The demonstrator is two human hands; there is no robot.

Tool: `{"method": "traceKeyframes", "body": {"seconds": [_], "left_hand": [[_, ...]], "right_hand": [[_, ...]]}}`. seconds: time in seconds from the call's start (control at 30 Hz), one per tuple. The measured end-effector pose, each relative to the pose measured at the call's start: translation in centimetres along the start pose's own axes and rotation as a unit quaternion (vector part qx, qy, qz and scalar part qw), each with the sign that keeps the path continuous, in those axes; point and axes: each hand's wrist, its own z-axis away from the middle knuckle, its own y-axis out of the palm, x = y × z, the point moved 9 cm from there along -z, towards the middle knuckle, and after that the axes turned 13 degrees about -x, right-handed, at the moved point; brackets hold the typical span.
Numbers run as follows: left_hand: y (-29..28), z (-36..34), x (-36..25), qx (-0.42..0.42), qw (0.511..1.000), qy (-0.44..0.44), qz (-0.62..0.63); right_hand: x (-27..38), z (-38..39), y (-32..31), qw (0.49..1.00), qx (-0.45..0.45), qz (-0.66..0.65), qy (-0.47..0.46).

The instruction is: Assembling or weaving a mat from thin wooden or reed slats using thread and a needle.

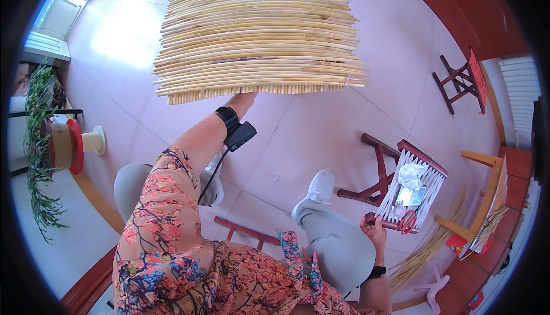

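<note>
A mat of pale straw stalks (258, 34), laid side by side and bound together, spans the top middle of the view. My left hand (245, 100) reaches under its near edge; the fingers are hidden behind the stalks. My right hand (375, 232) is closed around the near wooden rail of a dark red folding stool (424, 159) with a white cord seat. On that seat lie a crumpled white plastic bag (411, 174), a phone (410, 196) with a reflective screen and red-handled scissors (407, 222).
Another folding stool (461, 83) stands far right, near a red cabinet (475, 14). Loose straw stalks (429, 252) lie beside a yellow wooden stool (478, 200). A pink stand (435, 285) is at lower right. On the left are a trailing plant (39, 160) and a spool (94, 141).
</note>
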Motion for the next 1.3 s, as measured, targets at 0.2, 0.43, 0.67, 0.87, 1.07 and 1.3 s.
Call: {"method": "traceKeyframes", "body": {"seconds": [0.2, 0.43, 0.67, 0.87, 1.07, 1.3], "left_hand": [[0.9, -1.5, 2.0, -0.003, 0.999, -0.008, -0.033], [2.6, -2.9, 2.4, -0.008, 0.998, -0.008, -0.054], [2.9, -3.7, 3.8, -0.014, 0.996, -0.013, -0.083], [3.3, -4.2, 4.0, -0.016, 0.996, -0.011, -0.085], [3.1, -4.3, 4.2, -0.016, 0.996, -0.008, -0.083], [2.3, -0.6, 6.9, 0.010, 0.997, -0.053, -0.048]], "right_hand": [[-0.8, 0.6, -1.1, 0.998, 0.003, 0.039, 0.044], [0.1, 2.4, -0.8, 0.998, -0.016, 0.057, 0.031], [0.1, 2.6, -0.2, 0.998, -0.006, 0.061, 0.035], [0.0, 3.6, -0.1, 0.997, -0.027, 0.055, 0.049], [0.3, 4.0, 0.4, 0.996, -0.029, 0.078, 0.040], [1.3, 5.0, 1.5, 0.995, -0.052, 0.074, 0.050]]}}
